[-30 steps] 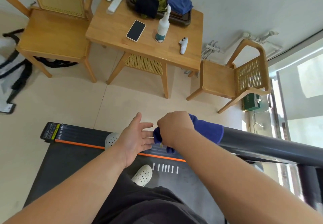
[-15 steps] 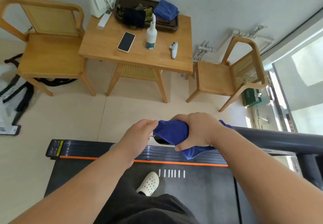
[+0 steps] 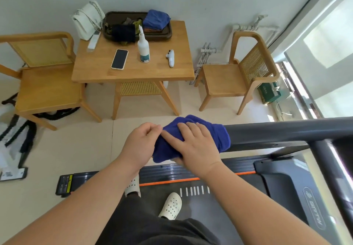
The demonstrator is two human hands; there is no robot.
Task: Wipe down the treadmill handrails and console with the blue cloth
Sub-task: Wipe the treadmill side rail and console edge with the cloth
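Note:
The blue cloth point(image 3: 219, 137) is bunched over the free end of the dark grey treadmill handrail point(image 3: 277, 133), which runs off to the right. My right hand point(image 3: 194, 147) lies on top of the cloth, fingers spread over it and thumb tucked under, wrapping it round the rail end. My left hand point(image 3: 141, 143) is at the cloth's left edge with curled fingers pinching the fabric. Below the hands are the treadmill belt point(image 3: 219, 210) and my white clogs. No console is visible.
A wooden table point(image 3: 99, 72) ahead bears a spray bottle point(image 3: 143, 48), a phone point(image 3: 119, 59), a white remote and a dark tray point(image 3: 168, 32) with another blue cloth. Wooden chairs point(image 3: 47, 89) stand either side. The treadmill upright point(image 3: 332, 170) and a window are at right.
My left hand went from open beside the cloth to pinching its edge. My right hand turned from a fist round the cloth to fingers spread over it. The view tilted upward.

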